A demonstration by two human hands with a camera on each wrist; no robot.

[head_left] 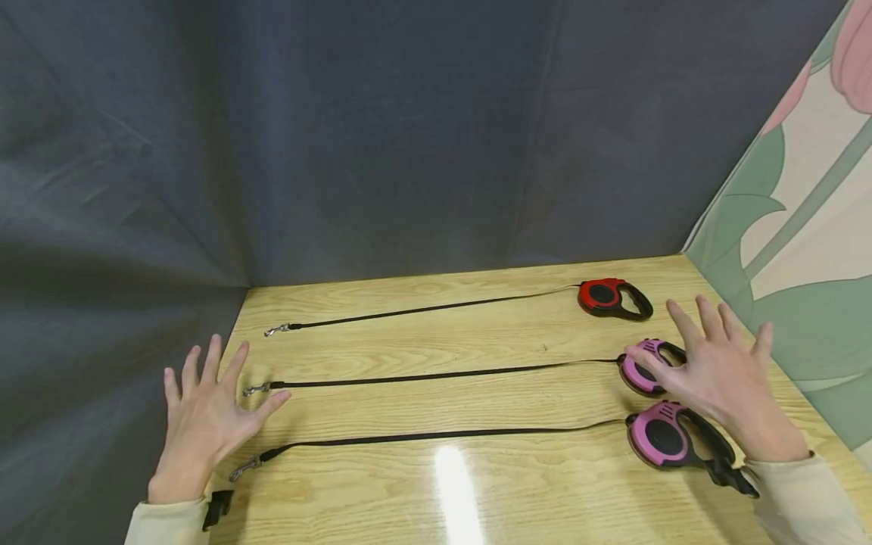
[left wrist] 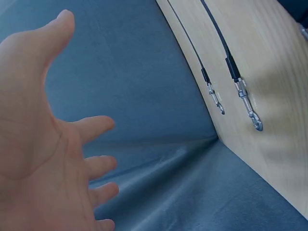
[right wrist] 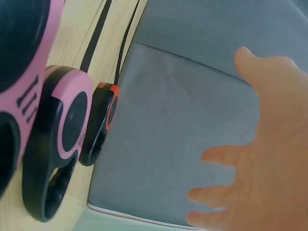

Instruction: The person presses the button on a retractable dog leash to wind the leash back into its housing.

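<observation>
Hands spread wide: left hand [head_left: 207, 424] lower left, right hand [head_left: 722, 371] right side of frame

Left hand: fingers fanned and extended, thumb pointing toward middle clip [head_left: 256, 389]; left wrist view shows hand and clip apart. Right hand: fingers fanned too, thumb overlapping upper pink handle [head_left: 640, 381] in head view and hiding part of it; right wrist view shows them apart. Height of both hands over the wood tabletop [head_left: 368, 492] is hard to judge.

Three leashes lie left to right, roughly parallel, clips at left, handles at right. Farthest: red handle [head_left: 599, 294] right of center, top strap [head_left: 436, 307], top clip [head_left: 276, 330]. Next: upper pink handle, middle strap [head_left: 436, 376], middle clip. Nearest: lower pink handle [head_left: 662, 439] lower right, bottom strap [head_left: 436, 436], bottom clip [head_left: 244, 470] lower left, near left hand.

Pale left sleeve [head_left: 166, 522] bottom left, black piece [head_left: 218, 509] beside it; pale right sleeve [head_left: 807, 499] bottom right. Dark cloth [head_left: 409, 136] fills top and left; flower-print panel [head_left: 811, 250] along right edge.
</observation>
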